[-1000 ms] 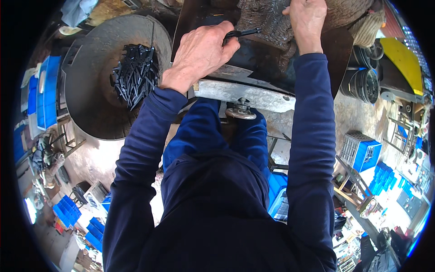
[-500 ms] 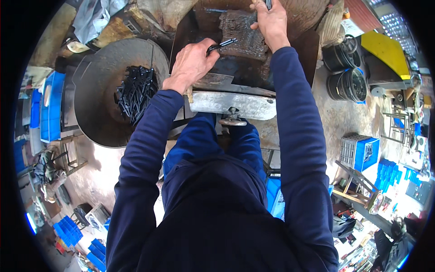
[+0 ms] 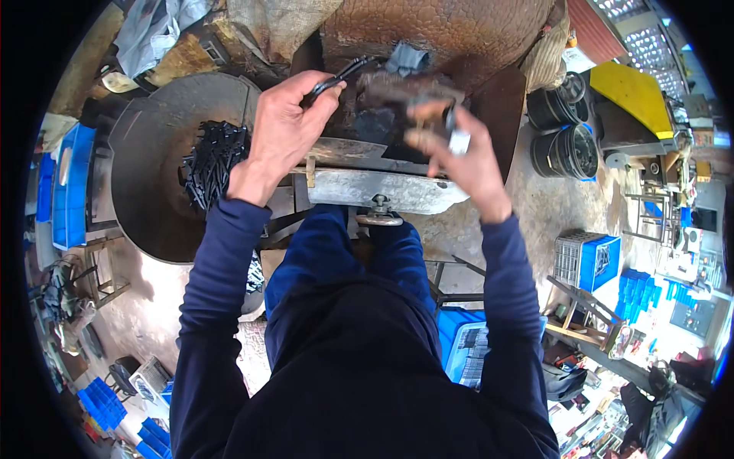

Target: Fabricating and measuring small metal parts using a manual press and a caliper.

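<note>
The left hand (image 3: 284,126) has a grip pinching slim black strips (image 3: 350,72) at twelve o'clock; the right hand (image 3: 472,161), at two, is too blurred to tell. Uneven finger pressure could let one slide out.

We log dark navy on the sleeves (image 3: 229,245), brighter blue on the trousers (image 3: 317,241). Black: the held slim piece (image 3: 339,79) and the heaped strips (image 3: 214,164). Their basin (image 3: 145,153) we put down as grey-brown, rust-toned within. The bar (image 3: 359,189) is mottled grey-white, its end tab (image 3: 310,172) tan-gold. We note a net-like crackle pattern on the brown sheet (image 3: 443,29); blue-grey on a lump (image 3: 407,57). Farther out, we record a vivid yellow panel (image 3: 631,96), black buckets (image 3: 562,155), a plain blue tray (image 3: 70,191), silvery grey plastic (image 3: 157,34).
</note>
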`<control>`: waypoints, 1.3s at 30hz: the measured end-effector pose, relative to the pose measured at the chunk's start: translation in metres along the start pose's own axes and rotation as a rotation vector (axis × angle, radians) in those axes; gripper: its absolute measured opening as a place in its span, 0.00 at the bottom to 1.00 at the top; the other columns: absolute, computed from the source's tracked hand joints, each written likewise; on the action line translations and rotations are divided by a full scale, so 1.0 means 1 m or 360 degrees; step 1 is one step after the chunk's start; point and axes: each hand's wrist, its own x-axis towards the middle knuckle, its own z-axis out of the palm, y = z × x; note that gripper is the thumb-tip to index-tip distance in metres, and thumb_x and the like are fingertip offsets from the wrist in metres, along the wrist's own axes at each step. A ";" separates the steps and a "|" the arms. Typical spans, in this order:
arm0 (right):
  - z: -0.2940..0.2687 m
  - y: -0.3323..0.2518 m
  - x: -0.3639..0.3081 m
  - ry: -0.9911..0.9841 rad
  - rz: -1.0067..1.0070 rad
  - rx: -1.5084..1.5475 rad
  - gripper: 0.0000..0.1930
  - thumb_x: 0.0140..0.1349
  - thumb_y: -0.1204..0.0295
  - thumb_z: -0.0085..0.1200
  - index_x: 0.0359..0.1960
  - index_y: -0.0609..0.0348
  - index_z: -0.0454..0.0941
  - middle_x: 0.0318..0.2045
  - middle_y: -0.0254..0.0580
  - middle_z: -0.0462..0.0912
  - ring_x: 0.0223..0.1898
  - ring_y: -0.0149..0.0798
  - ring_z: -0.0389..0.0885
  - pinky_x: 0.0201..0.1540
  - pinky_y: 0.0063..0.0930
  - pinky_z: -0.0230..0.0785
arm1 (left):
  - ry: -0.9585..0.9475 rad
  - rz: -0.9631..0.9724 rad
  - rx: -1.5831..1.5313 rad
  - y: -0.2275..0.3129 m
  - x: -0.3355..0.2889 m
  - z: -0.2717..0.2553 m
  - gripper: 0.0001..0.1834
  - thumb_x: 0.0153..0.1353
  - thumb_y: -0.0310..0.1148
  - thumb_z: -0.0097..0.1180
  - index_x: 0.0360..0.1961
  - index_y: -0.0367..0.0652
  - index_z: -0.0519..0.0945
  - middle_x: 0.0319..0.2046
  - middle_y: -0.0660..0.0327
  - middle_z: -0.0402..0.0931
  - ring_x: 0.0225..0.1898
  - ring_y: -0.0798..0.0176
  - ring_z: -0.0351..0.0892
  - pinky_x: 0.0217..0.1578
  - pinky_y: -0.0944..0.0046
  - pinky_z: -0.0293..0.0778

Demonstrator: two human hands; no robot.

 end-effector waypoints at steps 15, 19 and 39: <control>0.006 0.016 -0.057 -0.0290 0.0103 -0.0234 0.14 0.63 0.84 0.55 0.49 0.61 0.80 0.54 0.42 0.84 0.39 0.36 0.87 0.38 0.28 0.82 | -0.0381 0.0459 0.0526 -0.032 0.053 0.056 0.11 0.65 0.29 0.59 0.45 0.35 0.84 0.33 0.51 0.79 0.32 0.48 0.78 0.35 0.56 0.74; -0.006 0.014 -0.046 0.0053 0.0319 0.0074 0.10 0.69 0.81 0.53 0.49 0.62 0.80 0.51 0.44 0.84 0.26 0.26 0.80 0.27 0.24 0.78 | -0.0734 0.0279 0.0699 -0.044 0.049 0.060 0.12 0.65 0.30 0.58 0.46 0.35 0.83 0.37 0.50 0.81 0.37 0.41 0.80 0.39 0.51 0.75; 0.018 0.014 0.003 0.0559 0.0056 0.1317 0.13 0.74 0.68 0.53 0.53 0.62 0.76 0.46 0.48 0.85 0.19 0.22 0.60 0.27 0.28 0.69 | -0.0460 -0.0398 -0.0376 0.025 0.032 0.046 0.12 0.70 0.34 0.58 0.38 0.35 0.86 0.26 0.61 0.85 0.30 0.68 0.81 0.37 0.65 0.75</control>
